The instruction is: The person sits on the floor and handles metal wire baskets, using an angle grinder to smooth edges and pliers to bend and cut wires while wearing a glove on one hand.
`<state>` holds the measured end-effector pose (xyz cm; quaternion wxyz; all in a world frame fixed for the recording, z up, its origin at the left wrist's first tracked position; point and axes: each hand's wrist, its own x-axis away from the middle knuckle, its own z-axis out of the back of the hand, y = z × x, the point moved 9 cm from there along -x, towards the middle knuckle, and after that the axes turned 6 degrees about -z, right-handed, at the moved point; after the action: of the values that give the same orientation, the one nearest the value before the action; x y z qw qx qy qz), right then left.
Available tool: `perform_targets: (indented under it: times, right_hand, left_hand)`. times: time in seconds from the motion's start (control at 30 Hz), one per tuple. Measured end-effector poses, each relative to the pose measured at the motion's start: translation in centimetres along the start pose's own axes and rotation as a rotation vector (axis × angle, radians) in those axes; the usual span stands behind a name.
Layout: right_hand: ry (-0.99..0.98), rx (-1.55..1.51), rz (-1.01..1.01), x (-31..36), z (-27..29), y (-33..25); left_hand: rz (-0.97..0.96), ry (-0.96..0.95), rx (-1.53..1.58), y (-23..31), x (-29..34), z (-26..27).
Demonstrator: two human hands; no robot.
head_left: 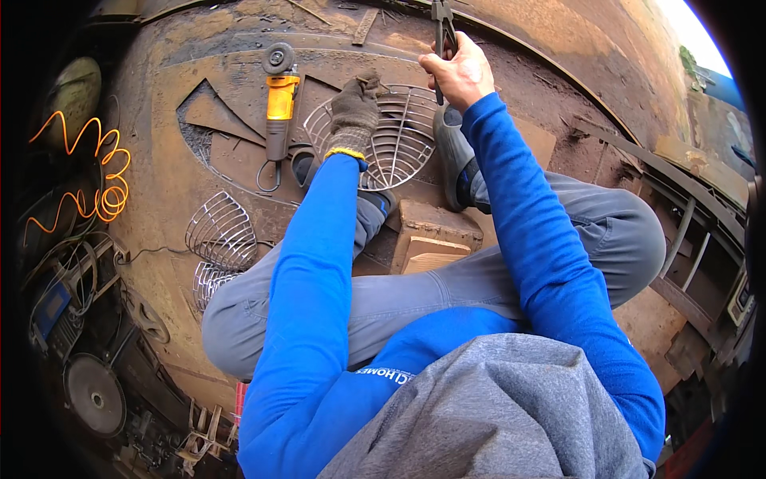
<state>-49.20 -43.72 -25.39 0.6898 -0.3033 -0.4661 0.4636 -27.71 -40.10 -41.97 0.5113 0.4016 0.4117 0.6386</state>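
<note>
A fan-shaped metal wire grille (pixel 399 136), with curved bars crossing straight ribs, rests in front of me between my shoes. My left hand (pixel 355 112), in a dark knitted glove with a yellow cuff, is closed over its left part, fingers curled near the far rim. My bare right hand (pixel 463 73) is raised beyond the grille's right side. Its fingers wrap round dark pliers (pixel 444 24), which point away from me; one handle end shows below the fist. The pliers appear apart from the grille.
A yellow angle grinder (pixel 281 96) lies left of the grille. More wire grilles (pixel 222 231) sit by my left knee. A rusty metal block (pixel 435 227) stands between my legs. An orange coiled hose (pixel 112 184) hangs at far left, above machinery. Metal frames (pixel 686 231) line the right.
</note>
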Motion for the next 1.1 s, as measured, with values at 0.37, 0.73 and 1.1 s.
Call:
perform_targets:
  times: [0.37, 0.73, 1.1]
  right_hand:
    - [0.017, 0.090, 0.024, 0.2, -0.2, -0.3]
    - [-0.013, 0.073, -0.020, 0.3, -0.3, -0.2]
    - [0.019, 0.154, 0.105, 0.1, -0.6, -0.5]
  left_hand:
    - [-0.143, -0.031, -0.095, 0.8, -0.1, 0.1]
    - [-0.057, -0.012, -0.002, 1.4, 0.1, 0.3]
    - [-0.134, -0.016, -0.059, 1.5, 0.0, 0.2]
